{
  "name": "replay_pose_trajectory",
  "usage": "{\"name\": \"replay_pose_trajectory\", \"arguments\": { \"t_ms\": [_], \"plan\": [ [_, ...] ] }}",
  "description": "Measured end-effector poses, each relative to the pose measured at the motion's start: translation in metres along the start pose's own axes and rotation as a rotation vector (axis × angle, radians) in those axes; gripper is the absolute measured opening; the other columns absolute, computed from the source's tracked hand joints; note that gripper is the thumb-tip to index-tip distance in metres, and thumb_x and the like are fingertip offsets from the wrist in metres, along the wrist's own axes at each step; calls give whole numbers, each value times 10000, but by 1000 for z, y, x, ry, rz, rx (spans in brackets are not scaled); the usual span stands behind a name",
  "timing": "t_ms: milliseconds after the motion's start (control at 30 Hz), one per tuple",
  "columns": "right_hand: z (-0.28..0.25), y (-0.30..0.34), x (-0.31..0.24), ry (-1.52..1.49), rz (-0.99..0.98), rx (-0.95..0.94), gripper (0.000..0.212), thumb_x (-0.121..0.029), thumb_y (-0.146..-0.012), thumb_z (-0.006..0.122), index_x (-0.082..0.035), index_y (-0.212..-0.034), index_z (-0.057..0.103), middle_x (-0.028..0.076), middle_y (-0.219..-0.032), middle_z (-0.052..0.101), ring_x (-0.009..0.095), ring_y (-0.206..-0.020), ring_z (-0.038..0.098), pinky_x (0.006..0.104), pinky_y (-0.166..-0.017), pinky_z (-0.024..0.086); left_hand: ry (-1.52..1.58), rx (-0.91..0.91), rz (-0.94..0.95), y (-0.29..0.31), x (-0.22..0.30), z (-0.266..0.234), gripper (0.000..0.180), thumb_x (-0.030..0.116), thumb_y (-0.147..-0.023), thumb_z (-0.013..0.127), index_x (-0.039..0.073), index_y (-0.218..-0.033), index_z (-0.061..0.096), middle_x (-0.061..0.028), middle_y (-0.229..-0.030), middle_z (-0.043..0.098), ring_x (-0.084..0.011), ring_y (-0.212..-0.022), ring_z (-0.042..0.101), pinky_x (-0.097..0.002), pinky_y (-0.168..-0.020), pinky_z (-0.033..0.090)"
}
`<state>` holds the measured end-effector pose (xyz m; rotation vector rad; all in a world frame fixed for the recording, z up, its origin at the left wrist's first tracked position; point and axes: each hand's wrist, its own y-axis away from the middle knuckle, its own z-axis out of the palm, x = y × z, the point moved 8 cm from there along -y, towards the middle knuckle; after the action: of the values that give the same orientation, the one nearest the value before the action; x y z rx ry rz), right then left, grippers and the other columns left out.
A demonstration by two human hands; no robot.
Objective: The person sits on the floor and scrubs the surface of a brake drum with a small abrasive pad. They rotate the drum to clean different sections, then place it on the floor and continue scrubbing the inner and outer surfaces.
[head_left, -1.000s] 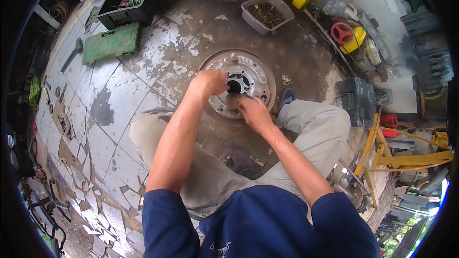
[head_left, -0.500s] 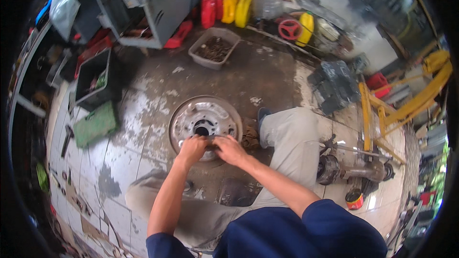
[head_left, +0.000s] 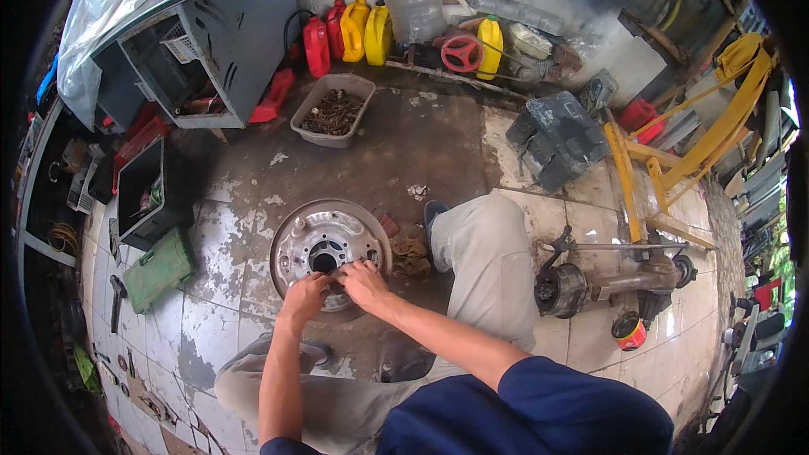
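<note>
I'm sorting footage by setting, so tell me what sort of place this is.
Probably a vehicle repair workshop: what looks like an axle lies at the right, a round metal disc with a central hole lies on the floor, and a hammer lies at the left.

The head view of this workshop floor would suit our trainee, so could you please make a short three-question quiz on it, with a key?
1. Over which part of the round grey metal plate are the bare left hand and bare right hand, as pictured? A) upper; B) lower.
2. True or false: the closed green plastic case lies to the left of the plate.
3. What holds the heap of small brown bits beyond the plate?

Key: 1. B. 2. True. 3. A grey plastic tub.
</note>
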<state>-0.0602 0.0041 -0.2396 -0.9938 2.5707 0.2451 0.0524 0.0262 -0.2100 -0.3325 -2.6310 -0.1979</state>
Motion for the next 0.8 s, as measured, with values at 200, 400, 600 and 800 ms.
{"name": "replay_pose_trajectory", "arguments": {
  "t_ms": [200,400,600,800],
  "plan": [
    [-1,3,-3,7,-12,-23,276,-106,-869,589,-66,-1124,688,100,-1219,583,286,-1161,526,446,-977,434,-15,-11,-16,-1,0,0,308,60,-829,636,120,-1128,679,-58,-1130,654,-302,-1052,632,-426,-867,533],
    [-5,5,-14,92,25,75,456,-60,-850,556,-41,-1305,587,119,-1269,528,311,-1198,476,483,-974,422,-66,20,7,-2,-6,8,380,-15,-802,567,99,-1148,676,-72,-1162,643,-314,-1065,618,-423,-871,533],
    [-2,-1,-15,159,40,-28,468,-79,-849,559,-32,-1315,579,114,-1251,522,301,-1174,480,458,-959,417,-62,-43,-25,-3,-7,10,436,-49,-790,532,79,-1184,667,-108,-1204,632,-323,-1118,600,-418,-925,514],
    [6,-5,-19,250,44,-60,433,-114,-848,567,-33,-1272,602,91,-1219,538,262,-1164,484,426,-922,410,-49,-72,-48,-4,-14,15,389,-13,-821,551,68,-1182,669,-135,-1203,635,-334,-1129,597,-423,-948,501]
  ]
}}
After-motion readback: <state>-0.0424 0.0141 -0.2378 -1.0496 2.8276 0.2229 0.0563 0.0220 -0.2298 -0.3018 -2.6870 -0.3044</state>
